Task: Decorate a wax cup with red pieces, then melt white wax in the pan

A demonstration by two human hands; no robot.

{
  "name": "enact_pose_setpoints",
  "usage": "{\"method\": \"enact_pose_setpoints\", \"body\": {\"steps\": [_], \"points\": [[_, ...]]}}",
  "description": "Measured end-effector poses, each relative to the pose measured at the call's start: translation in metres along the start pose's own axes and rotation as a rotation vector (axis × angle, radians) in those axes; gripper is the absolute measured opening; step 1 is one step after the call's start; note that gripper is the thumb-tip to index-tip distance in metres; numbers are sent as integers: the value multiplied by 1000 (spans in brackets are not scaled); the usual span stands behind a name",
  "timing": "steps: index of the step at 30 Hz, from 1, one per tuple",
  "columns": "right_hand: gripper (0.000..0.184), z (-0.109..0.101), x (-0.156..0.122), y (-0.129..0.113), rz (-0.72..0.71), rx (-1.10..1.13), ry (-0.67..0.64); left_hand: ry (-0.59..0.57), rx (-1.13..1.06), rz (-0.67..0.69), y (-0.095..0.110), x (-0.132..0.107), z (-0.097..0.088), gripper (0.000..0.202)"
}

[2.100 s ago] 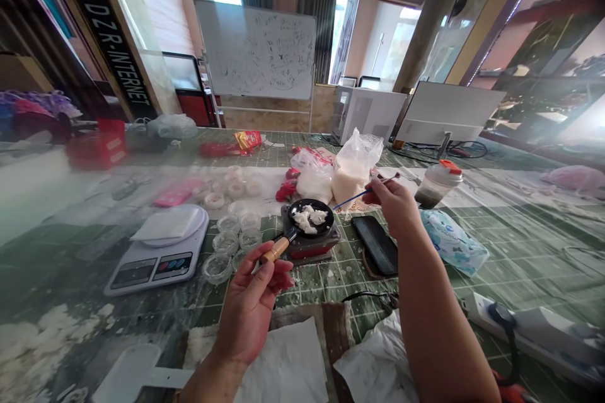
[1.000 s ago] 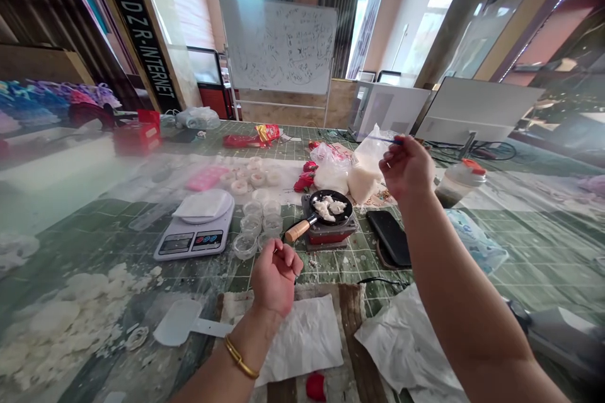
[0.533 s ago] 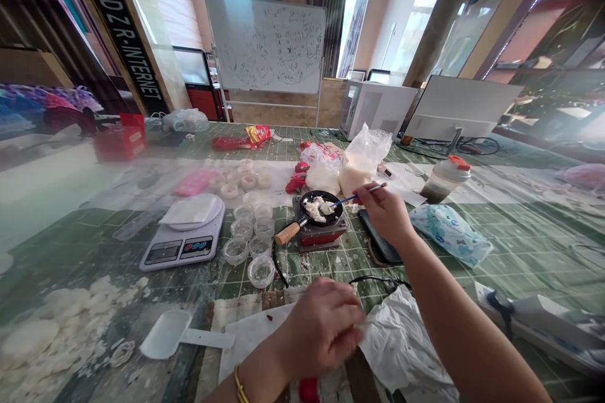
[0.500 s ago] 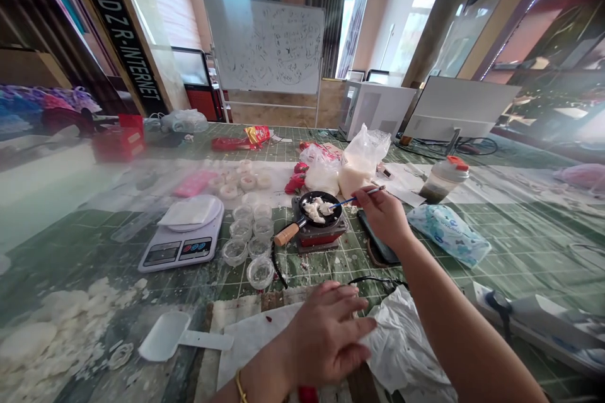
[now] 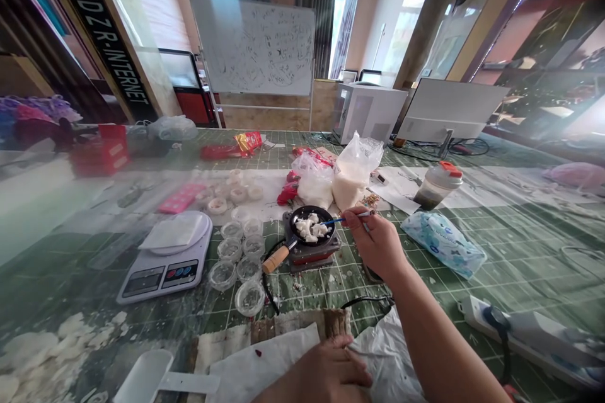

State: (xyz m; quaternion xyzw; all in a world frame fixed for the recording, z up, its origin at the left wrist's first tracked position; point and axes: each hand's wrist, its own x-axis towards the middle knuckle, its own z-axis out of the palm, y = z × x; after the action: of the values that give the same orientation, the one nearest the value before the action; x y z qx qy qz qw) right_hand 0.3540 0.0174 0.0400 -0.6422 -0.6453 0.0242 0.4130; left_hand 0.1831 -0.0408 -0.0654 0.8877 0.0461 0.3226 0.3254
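Note:
My right hand [image 5: 375, 242] pinches a thin blue stick [image 5: 334, 220], whose far end dips into white lumps [image 5: 312, 227] in a small black frying pan [image 5: 295, 240]. Its wooden handle [image 5: 276, 259] points toward me and left. The pan sits on a small dark-and-red heater [image 5: 312, 259]. My left hand [image 5: 326, 373] lies low in front, fingers stretched over a white sheet [image 5: 269, 352] and crumpled white plastic [image 5: 390, 352]; I see nothing held in it. A folded cloth [image 5: 224, 340] lies under the sheet.
Several clear cups [image 5: 249, 298] stand left of the pan, beside a kitchen scale [image 5: 165, 261]. A white scoop [image 5: 146, 378] and white flakes [image 5: 70, 343] lie front left. Behind are bags of white material [image 5: 352, 176]. To the right are a wipes pack [image 5: 442, 242], shaker bottle [image 5: 437, 186] and power strip [image 5: 534, 334].
My left hand has sunk lower, its fingers now closer together on the sheet. The white lumps have shifted in the pan under the stick. The whole view has tilted slightly.

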Motion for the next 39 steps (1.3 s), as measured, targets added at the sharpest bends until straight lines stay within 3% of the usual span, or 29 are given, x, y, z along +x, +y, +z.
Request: {"method": "enact_pose_setpoints", "body": {"steps": [1,3,6,9,13,16,26,32,39], "points": [[28,-1,2,-2,-11,-8,5,-35,2,63,2,2,-7,11],[27,-2,6,-5,-29,-22,-8,56,26,68,6,2,-22,25],[26,-2,9,-7,-26,-42,-44,388,82,-53,6,-4,-41,37],[26,-1,9,-6,-9,-48,-49,694,95,-172,4,-14,-55,34],[27,0,8,-5,-8,-49,-44,1015,93,-229,5,-16,-66,24],[27,0,9,-5,-6,-47,-43,1218,-24,-316,5,-10,-71,18],[25,1,11,-2,0,-24,-60,1540,-402,-489,-18,-3,-89,10],[25,-6,6,-5,-2,9,-54,1557,-768,-685,-24,-9,-105,3],[20,12,6,-11,-64,116,-126,1520,-1106,-848,-22,-4,-104,21]]}}
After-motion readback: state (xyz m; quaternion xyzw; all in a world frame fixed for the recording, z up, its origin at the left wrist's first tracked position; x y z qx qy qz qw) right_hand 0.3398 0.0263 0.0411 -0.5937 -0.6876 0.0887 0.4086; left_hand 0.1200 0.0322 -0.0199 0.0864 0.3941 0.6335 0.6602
